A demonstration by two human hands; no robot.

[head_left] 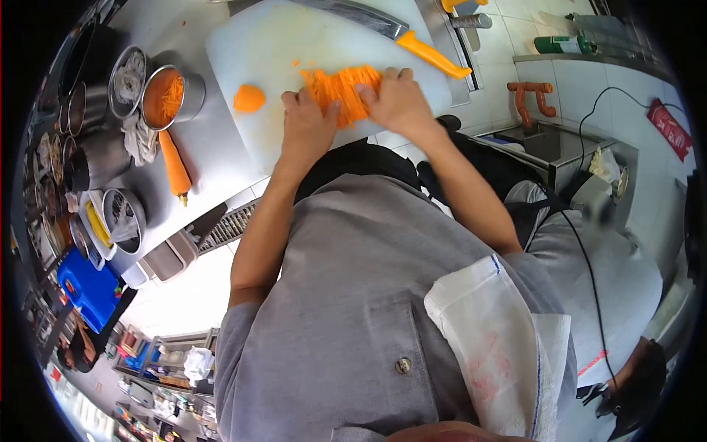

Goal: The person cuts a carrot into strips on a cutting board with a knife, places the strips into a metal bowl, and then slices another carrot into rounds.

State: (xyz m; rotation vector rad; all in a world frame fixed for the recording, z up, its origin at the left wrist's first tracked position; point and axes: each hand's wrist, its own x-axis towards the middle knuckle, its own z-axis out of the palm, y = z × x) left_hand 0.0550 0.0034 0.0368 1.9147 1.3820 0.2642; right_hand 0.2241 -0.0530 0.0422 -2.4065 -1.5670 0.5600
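Gray shirt (339, 280) of the wearer fills the lower middle of the view; white towel (490, 346), blue-edged and marked with red, lies over its right side. Second person (589, 265), also in gray, close by on the right.

Steel worktop (213, 140) runs along the left. White cutting board (258, 59) in front of the body, surface faintly stained. Chef's knife (403, 37) with yellow handle lies along the board's far side, handle toward the right, nobody holding it.

Left of the board: steel pot (193, 97) holding some orange shreds; just beside it a steel bowl (115, 81) with whitish, crumpled contents, hard to identify. Crumpled cloth (140, 138) below these. Whole carrot (174, 163) on the worktop near the pot, narrow end toward the wearer.

Left hand (305, 129) and right hand (401, 103) on the board, at opposite ends of the pile of carrot shreds (342, 88). Fingers of both bent, cupped against the shreds, thumbs turned inward; how firmly they press, cannot tell. Pile lies between them, near the board's close edge.

Carrot chunk (249, 99), rounded, sits apart to the left of the left hand. Tiny orange scrap (296, 63) beyond the pile.
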